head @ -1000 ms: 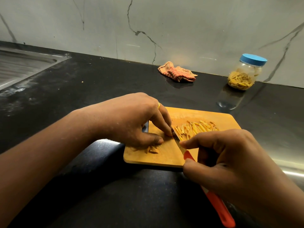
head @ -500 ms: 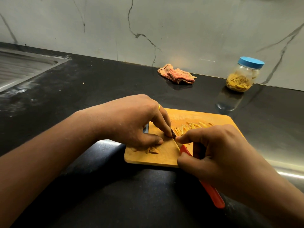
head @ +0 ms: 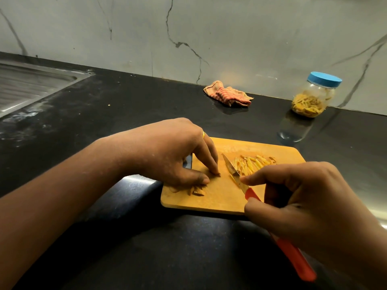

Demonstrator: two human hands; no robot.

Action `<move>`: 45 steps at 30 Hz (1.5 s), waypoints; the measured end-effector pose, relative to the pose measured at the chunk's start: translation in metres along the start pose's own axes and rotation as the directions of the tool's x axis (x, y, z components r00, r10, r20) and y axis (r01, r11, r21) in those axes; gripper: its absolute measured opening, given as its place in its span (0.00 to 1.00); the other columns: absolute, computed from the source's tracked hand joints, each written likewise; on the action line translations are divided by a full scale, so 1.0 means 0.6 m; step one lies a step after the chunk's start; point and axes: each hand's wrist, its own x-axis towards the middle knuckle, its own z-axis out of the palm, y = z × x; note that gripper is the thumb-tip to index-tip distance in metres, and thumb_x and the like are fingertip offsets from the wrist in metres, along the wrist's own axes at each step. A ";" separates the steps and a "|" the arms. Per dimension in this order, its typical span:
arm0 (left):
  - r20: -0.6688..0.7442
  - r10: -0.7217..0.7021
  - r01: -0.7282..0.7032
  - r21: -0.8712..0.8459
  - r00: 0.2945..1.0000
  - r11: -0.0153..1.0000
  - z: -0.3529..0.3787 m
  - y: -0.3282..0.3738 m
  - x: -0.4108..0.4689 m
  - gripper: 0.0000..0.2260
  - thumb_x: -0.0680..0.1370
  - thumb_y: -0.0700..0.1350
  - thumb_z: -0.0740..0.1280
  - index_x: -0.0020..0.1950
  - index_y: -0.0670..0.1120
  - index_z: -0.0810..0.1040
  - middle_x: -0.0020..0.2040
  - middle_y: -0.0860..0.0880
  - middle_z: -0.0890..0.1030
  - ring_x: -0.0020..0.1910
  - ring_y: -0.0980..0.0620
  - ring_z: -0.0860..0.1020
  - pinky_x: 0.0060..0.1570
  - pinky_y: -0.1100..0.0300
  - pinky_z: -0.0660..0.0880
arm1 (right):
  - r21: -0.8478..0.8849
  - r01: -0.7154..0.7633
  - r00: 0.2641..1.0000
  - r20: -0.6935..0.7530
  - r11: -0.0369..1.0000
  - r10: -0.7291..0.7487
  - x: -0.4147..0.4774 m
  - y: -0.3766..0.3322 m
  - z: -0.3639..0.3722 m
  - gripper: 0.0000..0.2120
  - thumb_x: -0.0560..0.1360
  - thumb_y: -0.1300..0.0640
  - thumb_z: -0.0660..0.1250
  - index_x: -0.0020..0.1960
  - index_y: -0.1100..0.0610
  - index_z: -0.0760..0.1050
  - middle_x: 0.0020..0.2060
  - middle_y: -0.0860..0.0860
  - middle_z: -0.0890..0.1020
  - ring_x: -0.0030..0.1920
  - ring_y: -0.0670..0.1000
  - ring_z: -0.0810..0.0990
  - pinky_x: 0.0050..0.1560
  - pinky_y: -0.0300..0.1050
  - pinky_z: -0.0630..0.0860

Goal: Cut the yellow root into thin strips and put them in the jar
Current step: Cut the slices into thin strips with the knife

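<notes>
A crumpled orange striped cloth (head: 229,96) lies on the black table (head: 125,114), close to the grey veined wall (head: 230,34). A steel sink (head: 27,84) is set into the table at far left.

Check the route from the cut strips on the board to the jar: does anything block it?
Yes: the blue lid sits on the jar, closing its mouth. On the black countertop between the cutting board, where the cut strips lie, and the jar, nothing visible lies; the striped cloth is off to the left.
</notes>
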 end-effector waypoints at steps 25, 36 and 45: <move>-0.358 -0.144 0.133 -0.056 0.922 0.990 -0.001 -0.031 -0.006 0.08 0.74 0.53 0.72 0.49 0.52 0.86 0.46 0.59 0.83 0.45 0.59 0.80 0.45 0.58 0.81 | 0.094 0.032 0.995 0.090 0.995 -0.041 -0.001 -0.015 0.011 0.11 0.65 0.50 0.72 0.48 0.46 0.82 0.27 0.41 0.78 0.26 0.43 0.77 0.25 0.28 0.68; -0.221 -0.274 0.256 -0.108 0.936 0.961 0.012 -0.030 0.005 0.15 0.75 0.55 0.71 0.61 0.57 0.81 0.57 0.60 0.80 0.51 0.61 0.78 0.45 0.67 0.75 | 0.033 -0.017 1.000 0.004 0.999 0.017 0.001 -0.004 0.005 0.13 0.64 0.46 0.70 0.47 0.47 0.83 0.27 0.45 0.79 0.27 0.45 0.77 0.24 0.32 0.68; -0.202 -0.273 0.271 -0.036 0.941 0.962 0.021 -0.021 0.016 0.13 0.79 0.47 0.68 0.63 0.57 0.80 0.56 0.61 0.77 0.47 0.60 0.76 0.41 0.72 0.68 | 0.078 -0.043 0.996 0.079 0.996 0.037 0.004 -0.006 0.003 0.12 0.63 0.45 0.70 0.46 0.44 0.82 0.28 0.45 0.79 0.28 0.47 0.77 0.26 0.35 0.70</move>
